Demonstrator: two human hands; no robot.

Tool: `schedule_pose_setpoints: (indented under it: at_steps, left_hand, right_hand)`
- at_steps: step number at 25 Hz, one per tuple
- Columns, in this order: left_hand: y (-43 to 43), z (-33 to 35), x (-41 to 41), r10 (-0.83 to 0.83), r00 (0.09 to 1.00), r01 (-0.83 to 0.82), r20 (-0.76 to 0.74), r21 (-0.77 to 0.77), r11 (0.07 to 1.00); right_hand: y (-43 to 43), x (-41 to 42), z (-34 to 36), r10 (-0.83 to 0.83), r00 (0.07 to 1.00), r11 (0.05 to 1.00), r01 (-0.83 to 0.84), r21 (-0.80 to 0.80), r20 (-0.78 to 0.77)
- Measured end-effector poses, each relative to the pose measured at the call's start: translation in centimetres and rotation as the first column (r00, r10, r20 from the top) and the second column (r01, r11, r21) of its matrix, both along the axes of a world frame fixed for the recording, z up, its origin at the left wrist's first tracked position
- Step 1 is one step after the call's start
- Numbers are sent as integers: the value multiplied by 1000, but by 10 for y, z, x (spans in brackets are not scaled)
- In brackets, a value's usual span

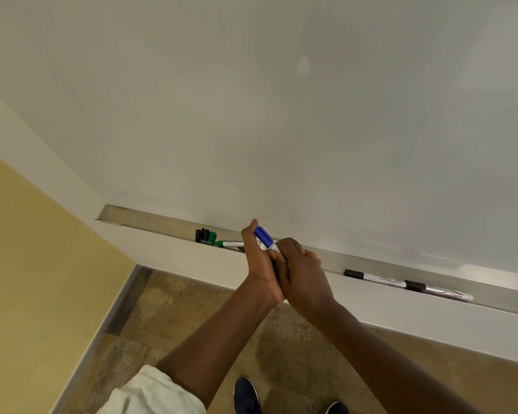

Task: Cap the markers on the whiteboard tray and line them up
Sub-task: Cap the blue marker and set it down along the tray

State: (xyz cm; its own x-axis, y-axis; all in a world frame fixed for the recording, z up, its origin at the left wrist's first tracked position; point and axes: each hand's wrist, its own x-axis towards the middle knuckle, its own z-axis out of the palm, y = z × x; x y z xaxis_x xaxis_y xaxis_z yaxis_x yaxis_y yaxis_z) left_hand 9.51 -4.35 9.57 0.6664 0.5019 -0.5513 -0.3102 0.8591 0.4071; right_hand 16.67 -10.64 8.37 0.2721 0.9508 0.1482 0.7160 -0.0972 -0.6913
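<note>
At the tray's (162, 220) left end you have loose caps: a black cap (201, 234) and a green cap (212, 236) standing just beside a green marker (229, 243) that lies there, apparently uncapped. Your left hand (259, 258) grips the blue cap (263, 236), pressing it onto a marker barrel clenched in your right hand (301, 270), just above the tray; whether it has seated, I cannot tell. Further right, two black-capped markers (374, 278) and (437, 290) lie end to end, already in line. So roughly half remains: cap green, place blue, align all. Nothing blocks the tray; the whiteboard (281, 115) above is bare.
</note>
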Motion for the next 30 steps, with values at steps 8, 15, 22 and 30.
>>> schedule_pose_setpoints:
  at_steps: [8, 15, 22, 30]
  left_hand:
    - [-1, -51, -24, -44, 866, 158, -497, 188, 969]
    - [4, -84, -59, -34, 669, 263, -742, 194, 945]
    - [10, -95, -72, -16, 669, 231, -743, 186, 955]
    - [14, -105, -80, -14, 677, 228, -736, 191, 955]
  right_hand:
    - [-12, 33, -50, 93, 988, 987, -76, -139, 125]
    - [-2, 86, -86, 0, 839, 961, 150, -232, 544]
    - [7, 85, -97, 23, 837, 933, 178, -312, 546]
    - [15, 75, -100, 45, 868, 939, 132, -316, 495]
